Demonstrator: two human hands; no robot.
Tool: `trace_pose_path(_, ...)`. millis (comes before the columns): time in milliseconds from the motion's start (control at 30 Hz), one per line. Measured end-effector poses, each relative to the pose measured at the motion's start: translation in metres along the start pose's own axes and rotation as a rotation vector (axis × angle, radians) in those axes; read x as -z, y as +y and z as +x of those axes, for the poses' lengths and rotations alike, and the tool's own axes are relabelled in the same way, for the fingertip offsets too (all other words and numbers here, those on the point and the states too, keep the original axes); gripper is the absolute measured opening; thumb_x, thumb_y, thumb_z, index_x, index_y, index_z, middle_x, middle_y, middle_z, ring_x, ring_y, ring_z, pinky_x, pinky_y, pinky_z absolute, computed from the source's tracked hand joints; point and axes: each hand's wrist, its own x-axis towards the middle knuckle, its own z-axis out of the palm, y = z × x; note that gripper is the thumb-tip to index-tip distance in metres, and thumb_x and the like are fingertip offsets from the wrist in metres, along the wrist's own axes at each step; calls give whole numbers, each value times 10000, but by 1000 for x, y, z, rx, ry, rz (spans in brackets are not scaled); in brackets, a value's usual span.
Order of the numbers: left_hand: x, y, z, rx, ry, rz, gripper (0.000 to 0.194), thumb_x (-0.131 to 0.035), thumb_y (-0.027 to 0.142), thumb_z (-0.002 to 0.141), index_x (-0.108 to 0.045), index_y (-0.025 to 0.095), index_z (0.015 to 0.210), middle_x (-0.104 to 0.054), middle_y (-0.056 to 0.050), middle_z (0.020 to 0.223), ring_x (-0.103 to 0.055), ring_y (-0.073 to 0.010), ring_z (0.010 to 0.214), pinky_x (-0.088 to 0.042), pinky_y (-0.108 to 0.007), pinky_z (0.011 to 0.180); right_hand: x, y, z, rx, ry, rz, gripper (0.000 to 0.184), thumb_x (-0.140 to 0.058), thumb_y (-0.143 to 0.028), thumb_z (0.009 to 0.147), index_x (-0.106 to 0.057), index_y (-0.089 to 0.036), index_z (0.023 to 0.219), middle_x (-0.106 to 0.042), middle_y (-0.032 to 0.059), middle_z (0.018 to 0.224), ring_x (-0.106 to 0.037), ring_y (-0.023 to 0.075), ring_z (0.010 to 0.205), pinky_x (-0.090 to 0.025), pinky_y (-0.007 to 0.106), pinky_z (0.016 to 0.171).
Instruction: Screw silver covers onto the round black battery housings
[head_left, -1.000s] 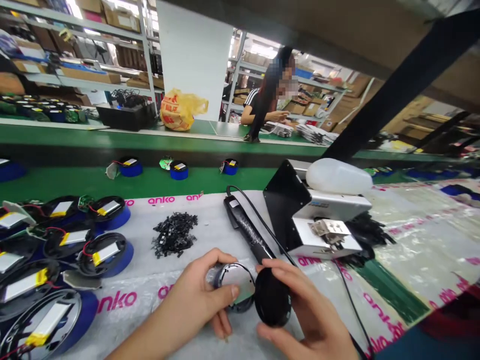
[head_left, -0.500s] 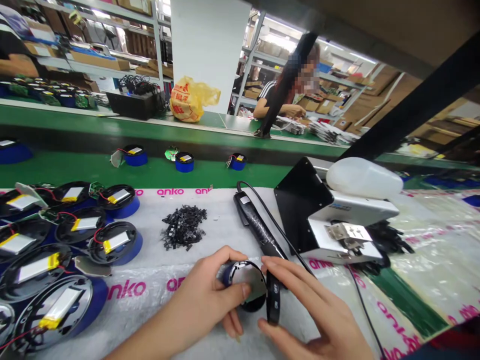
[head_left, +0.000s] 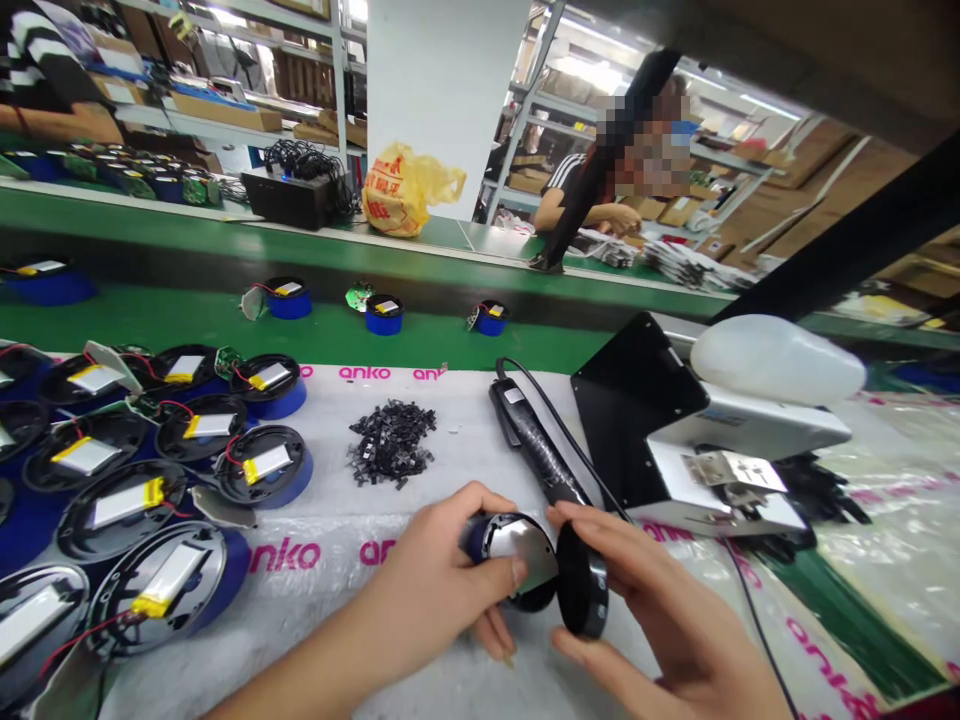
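Observation:
My left hand point(head_left: 465, 575) is closed around a small round dark blue housing point(head_left: 529, 560) with a shiny metallic disc in its open face; the thumb presses on the disc. In my right hand point(head_left: 652, 600) a black round cap point(head_left: 581, 580) is pinched at its edges, standing on its side with its dark inner face turned toward the housing. The cap's left edge is close to the housing's rim; I cannot tell whether they touch. Behind the hands lies a black electric screwdriver point(head_left: 536, 435) with a cable. A pile of small black parts point(head_left: 394, 440) sits to its left.
Several blue round housings with batteries and wires point(head_left: 266, 465) crowd the left side. A silver and black machine point(head_left: 720, 430) stands at the right. More housings rest on the green conveyor belt point(head_left: 322, 335). Beyond it are a yellow bag point(head_left: 397, 195) and two people working.
My right hand has turned the black cap so its inner face shows instead of its lettered rim. The whole view has shifted, with things appearing farther right.

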Motion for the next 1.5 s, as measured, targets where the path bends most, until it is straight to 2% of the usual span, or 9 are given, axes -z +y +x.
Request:
trace_pose_path(67, -1, 1, -1, -12, 1, 13, 287, -642, 255, 841, -516, 204, 1094, -615, 72, 514, -618, -113, 398, -503, -168, 405, 5, -2, 8, 62, -44, -96, 527, -735, -311, 866, -543, -375, 1351, -664, 0, 1348, -662, 191, 1198, -542, 243, 1003)
trace_pose_path(200, 4, 0, -2, -20, -60, -82, 315, -660, 309, 857, -541, 196, 1127, -677, 25, 632, -664, -117, 458, -535, -189, 469, 9, -6, 27, 161, -175, -195, 677, -788, -233, 814, -503, -372, 1412, -670, -19, 1348, -678, 171, 1171, -531, 197, 988)
trace_pose_path(367, 20, -1, -3, 28, -204, -343, 498, -755, 329, 792, -602, 152, 1231, -733, -82, 840, -750, -184, 664, -605, -313, 684, 3, -8, 37, 139, -277, -211, 631, -768, -209, 808, -570, -302, 1400, -676, 25, 1330, -708, 216, 1116, -573, 250, 946)
trace_pose_path(600, 24, 1, -4, 37, -260, -407, 503, -774, 249, 750, -673, 163, 1235, -731, -82, 838, -733, -165, 647, -589, -332, 720, 5, -4, 45, 228, -331, -192, 665, -785, -281, 810, -545, -352, 1426, -675, 33, 1304, -740, 279, 1027, -626, 313, 879)
trace_pose_path(867, 22, 1, -3, 17, -251, -315, 459, -694, 234, 833, -663, 189, 1289, -728, -68, 805, -719, -130, 596, -575, -274, 693, 2, -5, 38, 334, -276, -319, 666, -741, -249, 836, -514, -268, 1462, -669, 53, 1320, -752, 260, 996, -628, 267, 853)
trace_pose_path(1167, 21, -3, -4, 23, -220, -287, 449, -599, 136, 886, -641, 201, 1328, -738, -70, 793, -742, -150, 616, -591, -283, 689, 1, -6, 30, 267, -224, -273, 567, -731, -258, 851, -583, -281, 1398, -679, 39, 1313, -739, 248, 1039, -626, 258, 867)
trace_pose_path(1267, 21, 0, -4, 17, -225, -289, 487, -607, 100, 832, -656, 192, 1308, -741, -65, 798, -740, -152, 608, -591, -279, 679, 2, -6, 33, 269, -234, -288, 582, -732, -245, 840, -582, -282, 1401, -691, 45, 1296, -747, 257, 1020, -635, 281, 859)
trace_pose_path(1400, 20, 0, -6, -22, -228, -292, 658, -609, 8, 651, -671, 217, 1271, -733, -16, 787, -733, -145, 648, -599, -275, 718, 0, -5, 31, 279, -259, -432, 525, -718, -271, 842, -623, -227, 1357, -682, 119, 1310, -746, 297, 1025, -656, 339, 818)
trace_pose_path(1500, 14, -3, -8, -94, -189, -210, 563, -663, 87, 729, -637, 242, 1270, -716, 1, 837, -722, -124, 625, -600, -260, 689, -3, -5, 27, 264, -206, -532, 463, -705, -377, 858, -658, -249, 1301, -573, 186, 1399, -684, 368, 1136, -658, 435, 794)
